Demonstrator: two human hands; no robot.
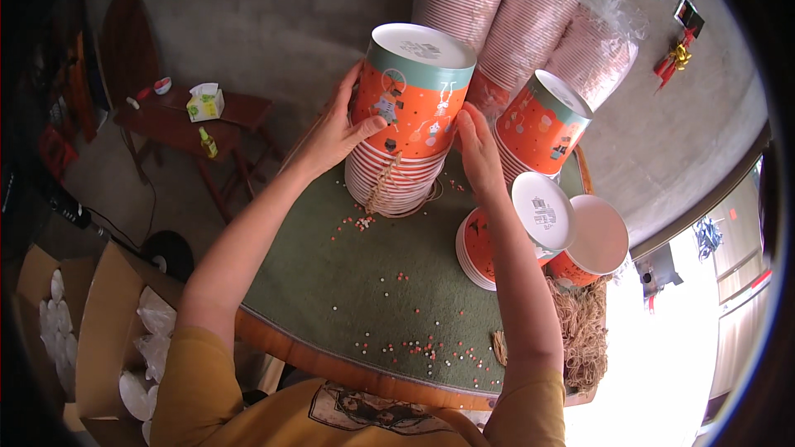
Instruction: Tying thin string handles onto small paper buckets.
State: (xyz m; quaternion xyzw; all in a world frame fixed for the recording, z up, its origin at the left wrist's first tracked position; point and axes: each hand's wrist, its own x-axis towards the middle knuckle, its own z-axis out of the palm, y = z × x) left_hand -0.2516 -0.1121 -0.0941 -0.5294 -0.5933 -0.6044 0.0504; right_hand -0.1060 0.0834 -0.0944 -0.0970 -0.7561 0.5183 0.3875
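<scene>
The left hand [335, 136] clamps an upturned tub stack [414, 116] over the far half of the green table [302, 269]; the right hand [478, 145] lies against its other side. An uneven squeeze could tip that tall column, its orange-and-teal paper walls looking smooth and tapered. Below, rims form white ribs, crossed by coarse braided twine [383, 187] (pellets [432, 354] dot the table's felt-like near side).

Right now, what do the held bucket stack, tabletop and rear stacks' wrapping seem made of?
Bucket stack: probably coated paperboard, satin, given printed walls and rounded rims. Tabletop: matt green, perhaps felt or cloth, from its dull surface. Wrapping: likely clear plastic, glossy, judging by crinkled highlights.
</scene>
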